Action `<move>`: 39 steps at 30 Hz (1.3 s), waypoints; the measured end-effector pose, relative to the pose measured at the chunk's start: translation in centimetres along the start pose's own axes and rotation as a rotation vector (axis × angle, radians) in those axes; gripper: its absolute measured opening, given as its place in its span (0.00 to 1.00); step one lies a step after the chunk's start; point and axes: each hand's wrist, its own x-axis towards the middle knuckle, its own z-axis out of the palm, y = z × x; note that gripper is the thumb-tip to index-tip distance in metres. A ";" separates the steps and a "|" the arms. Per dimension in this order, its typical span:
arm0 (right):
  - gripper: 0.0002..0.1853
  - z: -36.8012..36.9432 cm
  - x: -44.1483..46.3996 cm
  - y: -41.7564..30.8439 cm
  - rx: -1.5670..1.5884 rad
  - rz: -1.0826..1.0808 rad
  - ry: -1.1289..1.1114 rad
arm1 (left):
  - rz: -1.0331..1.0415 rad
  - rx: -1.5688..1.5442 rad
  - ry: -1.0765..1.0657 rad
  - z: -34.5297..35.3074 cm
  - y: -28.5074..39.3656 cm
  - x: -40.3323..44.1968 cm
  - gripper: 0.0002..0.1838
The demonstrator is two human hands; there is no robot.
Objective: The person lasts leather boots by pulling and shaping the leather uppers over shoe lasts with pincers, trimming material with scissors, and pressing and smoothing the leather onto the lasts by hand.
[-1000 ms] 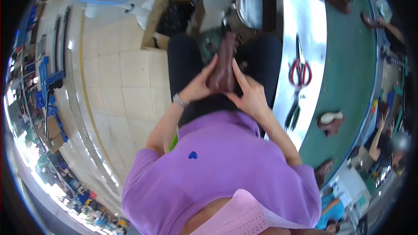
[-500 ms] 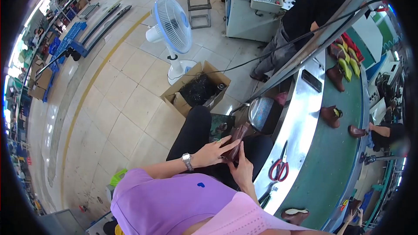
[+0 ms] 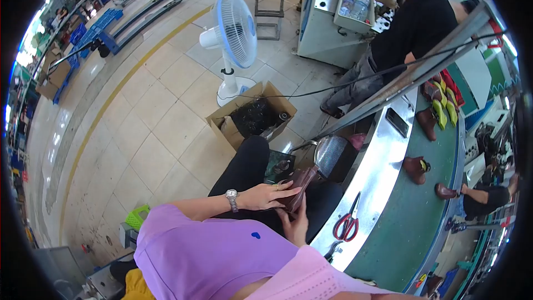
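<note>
A brown leather shoe (image 3: 301, 179) is held low over my lap, its narrow end pointing up and right. My left hand (image 3: 269, 195), with a watch at the wrist, lies over its near left side, fingers closed on the leather. From below and the right, my right hand (image 3: 295, 223) grips the same shoe, thumb and fingers against its lower side. Part of the shoe is hidden behind my fingers. To the right of my right hand, red-handled scissors (image 3: 346, 228) lie on the metal ledge (image 3: 366, 189).
Several brown shoes stand on the green belt (image 3: 400, 233), including a brown boot (image 3: 416, 169). A phone (image 3: 397, 122) lies on the ledge. Ahead are a cardboard box (image 3: 222, 133), a fan (image 3: 236, 30) and a metal-framed chair (image 3: 333, 153). A co-worker (image 3: 411, 28) bends beyond the slanted post.
My view has shifted, so the ledge and belt appear lower. Both hands stay on the shoe, now slightly lower in view. A walking person's legs have appeared at the top.
</note>
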 end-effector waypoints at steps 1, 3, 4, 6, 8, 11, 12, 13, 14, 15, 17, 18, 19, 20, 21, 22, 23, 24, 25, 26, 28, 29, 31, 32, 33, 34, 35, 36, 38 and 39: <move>0.47 1.3 0.0 2.8 0.126 -0.009 -0.037 | -0.018 0.029 -0.004 0.2 0.2 0.0 0.37; 0.45 2.7 0.4 3.7 -0.084 -0.124 0.080 | -0.051 0.064 -0.006 0.2 0.4 0.3 0.37; 0.42 3.3 0.9 4.5 -0.102 -0.177 0.162 | -0.069 0.065 -0.005 0.2 0.7 0.4 0.37; 0.39 3.0 1.3 5.2 -0.110 -0.104 0.119 | -0.147 0.007 -0.014 0.0 0.9 0.6 0.36; 0.33 1.6 1.9 5.2 -0.089 -0.018 0.059 | -0.128 -0.011 0.042 -0.4 0.1 1.2 0.36; 0.29 -0.9 3.1 3.9 -0.206 -0.140 0.031 | -0.092 0.015 0.090 -1.8 -0.5 2.9 0.34; 0.27 -1.7 3.4 3.3 -0.138 -0.091 0.002 | -0.071 0.001 0.099 -2.4 -0.3 3.7 0.32; 0.27 -2.6 3.6 2.2 -0.235 -0.071 -0.010 | -0.052 -0.014 0.109 -2.8 -0.1 4.4 0.31; 0.26 -3.1 3.5 0.9 -0.247 -0.024 0.009 | -0.047 -0.060 0.151 -3.1 0.4 5.1 0.30; 0.25 -3.4 3.5 -1.1 -0.256 0.020 0.029 | -0.041 -0.102 0.193 -3.5 0.8 5.7 0.29; 0.28 -3.2 3.3 -3.6 -0.033 0.061 0.120 | -0.062 -0.158 0.270 -4.3 2.5 6.7 0.28; 0.30 -2.9 3.2 -4.1 0.078 0.078 0.164 | -0.087 -0.172 0.305 -4.9 3.8 7.0 0.27; 0.33 -2.7 3.2 -3.8 0.043 -0.008 0.199 | -0.112 -0.187 0.342 -5.1 4.5 7.6 0.26; 0.37 -2.4 3.0 -3.0 0.008 -0.092 0.232 | 0.082 -0.212 0.602 -3.6 3.8 8.5 0.26; 0.41 -2.0 2.8 -2.8 -0.027 -0.177 0.263 | 0.009 -0.253 0.587 -3.6 4.0 8.9 0.25; 0.49 -2.0 2.2 -3.8 -0.043 0.004 0.220 | -0.065 -0.293 0.570 -3.7 4.3 9.1 0.25; 0.48 -1.9 2.0 -3.5 -0.018 0.000 0.260 | -0.141 -0.333 0.554 -3.8 4.6 9.3 0.24; 0.48 -2.0 1.8 -2.9 0.006 -0.006 0.298 | -0.170 -0.343 0.513 -4.0 4.8 9.5 0.24; 0.48 -2.0 1.6 -2.7 0.030 -0.010 0.332 | -0.203 -0.353 0.474 -4.2 5.0 9.6 0.25; 0.40 -1.7 1.3 -2.6 0.057 -0.100 0.393 | -0.241 -0.362 0.431 -4.3 5.2 9.5 0.25; 0.33 -2.4 0.7 -0.9 0.190 0.026 0.444 | -0.336 -0.350 0.345 -4.6 6.0 9.4 0.26; 0.30 -2.6 0.6 -0.3 0.256 0.088 0.469 | -0.245 -0.418 0.378 -2.9 5.0 9.3 0.31; 0.27 -2.9 0.5 -0.7 0.196 0.132 0.585 | -0.173 -0.663 0.350 -0.8 5.4 8.7 0.37; 0.29 -3.1 0.4 -0.8 0.289 0.200 0.624 | -0.209 -0.767 0.212 -0.7 6.0 8.1 0.43; 0.31 -3.2 0.4 -1.8 0.383 0.269 0.660 | -0.208 -0.605 0.162 0.1 6.2 7.7 0.49; 0.34 -3.4 0.5 0.0 0.296 0.231 0.697 | -0.167 -0.417 0.202 2.0 6.0 7.3 0.52; 0.31 -3.0 0.5 -0.8 0.327 0.201 0.747 | -0.125 -0.227 0.240 3.6 5.7 7.0 0.56; 0.29 -3.2 0.4 -1.7 0.407 0.135 0.684 | -0.186 -0.281 0.195 3.8 6.4 6.8 0.58; 0.27 -3.7 0.4 -1.4 0.375 0.073 0.617 | -0.249 -0.383 0.180 4.6 7.2 6.9 0.59; 0.25 -4.1 0.3 -1.4 0.265 0.076 0.611 | -0.264 -0.379 0.177 4.6 7.1 7.3 0.59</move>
